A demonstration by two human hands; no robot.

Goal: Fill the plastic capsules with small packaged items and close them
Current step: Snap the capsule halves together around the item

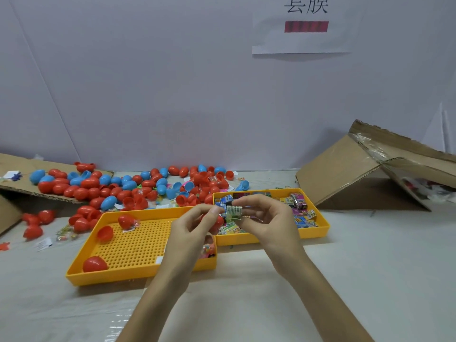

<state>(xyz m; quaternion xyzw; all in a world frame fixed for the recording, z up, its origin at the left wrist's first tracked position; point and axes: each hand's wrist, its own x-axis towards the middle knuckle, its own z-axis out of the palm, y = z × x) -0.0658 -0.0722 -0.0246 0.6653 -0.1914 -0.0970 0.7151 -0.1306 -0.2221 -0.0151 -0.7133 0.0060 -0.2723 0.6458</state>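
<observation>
Fingers (209,211) of the left hand (195,229) are curled around a red capsule half (218,224), of which only slivers show between them. Facing them, the fingers (248,203) of the right hand (269,223) pinch a small packet (233,211), green and silvery, and hold it just above the capsule half, against the left fingertips. Both hands are raised over the gap where two trays meet. Far left on the pale surface (370,280), a cardboard flap (14,169) slopes down, with a few red capsules and clear toy bags (65,234) lying loose below it. Next along, a heap of red and blue capsules (123,186) spreads across the back of the surface, some closed and some in open halves. In front of it sits a perforated yellow tray (81,256) with three red capsule pieces on its floor, one of them near the front left corner (95,264). To the right of the hands, a second yellow tray (323,224) holds the packaged items (302,219), little printed boxes in blue, pink and green. Farther right, an opened cardboard box (357,174) lies on its side. A paper sign (303,23) is stuck on the wall above.
</observation>
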